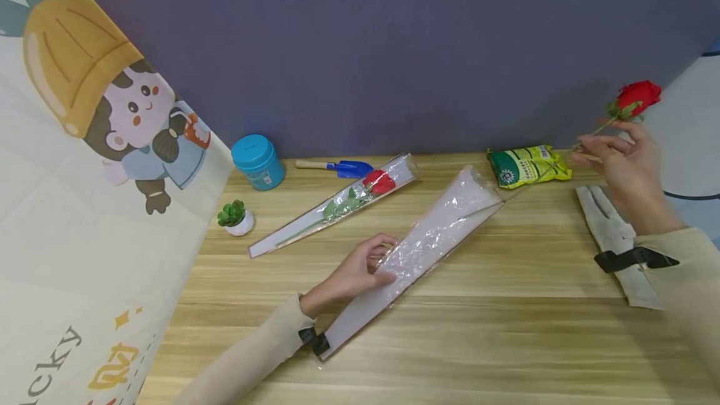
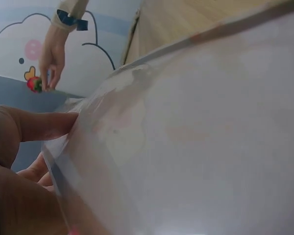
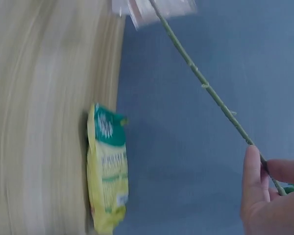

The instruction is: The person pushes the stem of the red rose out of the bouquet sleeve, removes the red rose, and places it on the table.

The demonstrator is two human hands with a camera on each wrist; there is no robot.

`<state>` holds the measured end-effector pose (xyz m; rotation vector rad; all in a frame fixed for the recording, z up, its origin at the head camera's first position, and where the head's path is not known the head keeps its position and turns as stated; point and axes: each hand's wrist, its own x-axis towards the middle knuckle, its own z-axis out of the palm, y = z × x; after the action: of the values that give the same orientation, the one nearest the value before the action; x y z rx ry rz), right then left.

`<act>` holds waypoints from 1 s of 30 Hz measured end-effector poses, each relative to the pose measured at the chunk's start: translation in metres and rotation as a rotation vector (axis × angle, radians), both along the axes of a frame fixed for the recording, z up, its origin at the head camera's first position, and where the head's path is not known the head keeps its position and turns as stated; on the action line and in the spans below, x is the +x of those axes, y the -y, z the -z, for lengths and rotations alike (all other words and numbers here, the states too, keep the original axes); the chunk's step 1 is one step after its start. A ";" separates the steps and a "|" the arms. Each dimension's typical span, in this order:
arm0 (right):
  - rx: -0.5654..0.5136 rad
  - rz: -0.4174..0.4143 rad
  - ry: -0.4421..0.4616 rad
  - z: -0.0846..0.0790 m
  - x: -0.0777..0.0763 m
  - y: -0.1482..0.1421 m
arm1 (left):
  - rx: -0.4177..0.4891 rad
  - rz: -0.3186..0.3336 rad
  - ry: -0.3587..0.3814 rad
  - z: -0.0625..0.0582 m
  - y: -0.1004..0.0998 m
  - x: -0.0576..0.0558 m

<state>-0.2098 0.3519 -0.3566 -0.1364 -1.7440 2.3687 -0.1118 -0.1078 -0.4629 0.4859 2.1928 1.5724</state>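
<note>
Right hand [image 1: 632,170], three o'clock: rose stem [image 3: 215,98] pinched; plastic sleeve [image 1: 427,242], gripped by left hand [image 1: 357,272], could be torn by snagging.

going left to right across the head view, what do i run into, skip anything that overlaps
Blue tub → blue trowel → yellow-green packet → right hand.

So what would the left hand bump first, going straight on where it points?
Most likely the plastic wrapper that the left hand is holding, since the hand is right up against it. Past that, depth is unclear.
</note>
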 end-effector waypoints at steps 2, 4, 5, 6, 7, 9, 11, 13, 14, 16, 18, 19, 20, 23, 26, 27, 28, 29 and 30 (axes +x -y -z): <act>0.070 0.087 0.009 -0.002 -0.002 -0.009 | -0.023 -0.011 -0.001 0.002 0.005 0.001; 0.206 0.191 0.027 -0.003 -0.004 -0.017 | -0.042 -0.020 0.008 0.002 0.010 0.002; 0.281 0.243 0.040 -0.003 -0.004 -0.021 | -0.049 -0.021 0.010 0.003 0.013 0.003; 0.350 0.289 0.055 -0.002 -0.004 -0.025 | -0.054 -0.022 0.012 0.003 0.015 0.003; 0.381 0.325 0.063 -0.002 -0.004 -0.029 | -0.057 -0.023 0.016 0.004 0.017 0.004; 0.418 0.361 0.072 0.000 -0.002 -0.037 | -0.054 -0.023 0.024 0.004 0.020 0.004; 0.414 0.363 0.072 0.002 0.000 -0.042 | -0.055 -0.031 0.031 0.005 0.022 0.004; 0.383 0.346 0.077 0.005 0.002 -0.046 | -0.053 -0.042 0.038 0.007 0.023 0.004; 0.387 0.332 0.086 0.006 0.003 -0.046 | -0.052 -0.047 0.039 0.007 0.023 0.003; 0.433 0.305 0.118 0.009 0.004 -0.047 | -0.047 -0.061 0.049 0.008 0.022 0.002; 0.472 0.264 0.149 0.013 0.006 -0.046 | -0.035 -0.071 0.052 0.009 0.020 0.000; 0.476 0.233 0.154 0.015 0.007 -0.046 | -0.028 -0.073 0.050 0.010 0.019 -0.001; 0.491 0.199 0.160 0.018 0.008 -0.045 | -0.024 -0.078 0.051 0.010 0.017 -0.001; 0.503 0.060 0.168 0.025 0.013 -0.043 | -0.016 -0.087 0.043 0.011 0.013 -0.004; 0.469 -0.095 0.181 0.033 0.018 -0.040 | -0.014 -0.090 0.028 0.011 0.007 -0.006; 0.487 -0.139 0.188 0.036 0.020 -0.038 | -0.008 -0.092 0.027 0.011 0.005 -0.007; 0.513 -0.179 0.199 0.039 0.022 -0.036 | -0.004 -0.095 0.025 0.011 0.003 -0.008; 0.560 -0.208 0.201 0.042 0.023 -0.033 | 0.000 -0.099 0.027 0.010 0.001 -0.009; 0.599 -0.227 0.207 0.045 0.025 -0.029 | 0.002 -0.106 0.029 0.010 0.000 -0.010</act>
<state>-0.1853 0.3810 -0.4013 -0.0988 -2.6050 1.9016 -0.1216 -0.1075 -0.4726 0.3511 2.2285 1.6251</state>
